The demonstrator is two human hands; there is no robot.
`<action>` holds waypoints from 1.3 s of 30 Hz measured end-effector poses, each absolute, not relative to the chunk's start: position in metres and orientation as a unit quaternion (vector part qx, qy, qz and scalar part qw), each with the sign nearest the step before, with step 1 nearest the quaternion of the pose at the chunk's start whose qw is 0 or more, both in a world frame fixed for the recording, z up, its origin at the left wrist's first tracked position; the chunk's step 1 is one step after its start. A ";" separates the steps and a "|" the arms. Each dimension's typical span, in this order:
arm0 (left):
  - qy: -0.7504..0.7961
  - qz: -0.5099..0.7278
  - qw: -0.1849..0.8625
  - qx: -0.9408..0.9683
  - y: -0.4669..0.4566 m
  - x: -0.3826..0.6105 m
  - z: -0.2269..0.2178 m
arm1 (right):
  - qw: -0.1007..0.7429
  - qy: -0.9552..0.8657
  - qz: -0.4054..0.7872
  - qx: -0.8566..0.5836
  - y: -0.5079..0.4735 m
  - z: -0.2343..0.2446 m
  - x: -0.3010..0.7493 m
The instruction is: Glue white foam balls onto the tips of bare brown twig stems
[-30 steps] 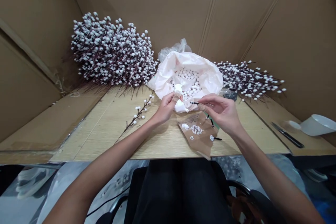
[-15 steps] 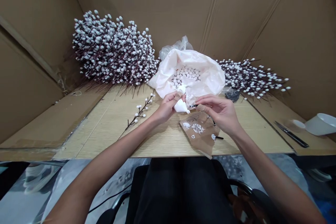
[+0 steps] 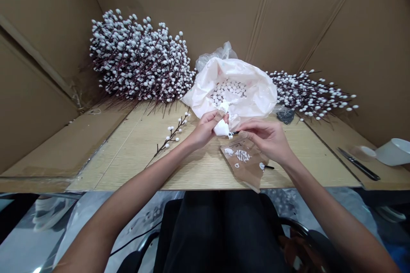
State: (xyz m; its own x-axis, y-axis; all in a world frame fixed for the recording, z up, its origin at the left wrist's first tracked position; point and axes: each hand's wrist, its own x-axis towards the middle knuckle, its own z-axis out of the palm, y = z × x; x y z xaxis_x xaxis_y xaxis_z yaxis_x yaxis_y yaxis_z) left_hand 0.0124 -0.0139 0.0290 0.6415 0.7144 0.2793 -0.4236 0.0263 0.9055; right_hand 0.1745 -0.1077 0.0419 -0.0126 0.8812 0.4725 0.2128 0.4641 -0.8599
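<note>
The left hand (image 3: 206, 130) is curled tight around a white pouch (image 3: 221, 128), its narrow tip angled down toward the right hand (image 3: 265, 136). That right hand pinches a short dark stick (image 3: 236, 132) between thumb and fingers, the stick's end at the pouch tip — whether they touch is too small to tell. Just below lies a piece of brown paper (image 3: 245, 172) smeared with white, its lowest corner reaching the front edge of the tabletop (image 3: 192, 170). Beyond the hands, an open bag (image 3: 262, 94) of white balls (image 3: 229, 88) stands close, limiting forward room. Wood shows between the left forearm and a berry sprig (image 3: 169, 137), and from the right wrist out to the knife (image 3: 358, 164).
</note>
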 end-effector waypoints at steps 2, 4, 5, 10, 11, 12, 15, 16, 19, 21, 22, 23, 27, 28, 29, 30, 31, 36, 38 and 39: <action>0.131 0.401 0.702 0.574 -0.014 0.012 0.029 | 0.557 -0.649 0.299 -0.423 -0.108 0.042 0.175; 0.132 0.401 0.697 0.580 -0.013 0.012 0.028 | 0.555 -0.652 0.299 -0.421 -0.109 0.042 0.175; 0.132 0.400 0.694 0.583 -0.013 0.012 0.027 | 0.553 -0.655 0.299 -0.418 -0.109 0.042 0.175; 0.130 0.399 0.692 0.587 -0.011 0.012 0.028 | 0.515 -0.689 0.291 -0.419 -0.111 0.043 0.178; 0.132 0.398 0.692 0.588 -0.011 0.011 0.028 | 0.502 -0.698 0.286 -0.423 -0.112 0.043 0.179; 0.135 0.396 0.690 0.590 -0.012 0.011 0.029 | 0.490 -0.707 0.280 -0.426 -0.113 0.044 0.180; 0.140 0.399 0.673 0.606 -0.012 0.009 0.032 | 0.470 -0.712 0.275 -0.443 -0.115 0.047 0.184; 0.139 0.402 0.665 0.613 -0.012 0.009 0.032 | 0.467 -0.705 0.280 -0.454 -0.115 0.047 0.185; 0.136 0.419 0.640 0.629 -0.011 0.009 0.032 | 0.469 -0.668 0.301 -0.494 -0.115 0.045 0.185; 0.140 0.430 0.622 0.640 -0.011 0.009 0.032 | 0.479 -0.639 0.319 -0.510 -0.115 0.043 0.182; 0.143 0.435 0.613 0.644 -0.010 0.010 0.031 | 0.489 -0.626 0.328 -0.512 -0.115 0.041 0.181; 0.146 0.438 0.605 0.649 -0.010 0.010 0.031 | 0.500 -0.615 0.336 -0.510 -0.115 0.040 0.179; 0.138 0.441 0.593 0.659 -0.010 0.010 0.030 | 0.539 -0.582 0.357 -0.493 -0.114 0.037 0.175; 0.137 0.441 0.590 0.662 -0.010 0.010 0.030 | 0.545 -0.576 0.361 -0.490 -0.114 0.038 0.175; 0.138 0.440 0.588 0.664 -0.010 0.010 0.030 | 0.550 -0.570 0.365 -0.490 -0.113 0.038 0.175; 0.140 0.438 0.587 0.666 -0.010 0.010 0.030 | 0.552 -0.565 0.369 -0.490 -0.113 0.038 0.175; 0.142 0.437 0.587 0.667 -0.010 0.010 0.030 | 0.553 -0.560 0.374 -0.491 -0.113 0.039 0.176; 0.134 0.438 0.581 0.673 -0.012 0.009 0.032 | 0.567 -0.526 0.411 -0.483 -0.114 0.038 0.177; 0.134 0.438 0.576 0.677 -0.013 0.009 0.033 | 0.569 -0.515 0.426 -0.479 -0.114 0.037 0.177; 0.135 0.437 0.573 0.680 -0.013 0.008 0.034 | 0.570 -0.510 0.432 -0.479 -0.114 0.036 0.177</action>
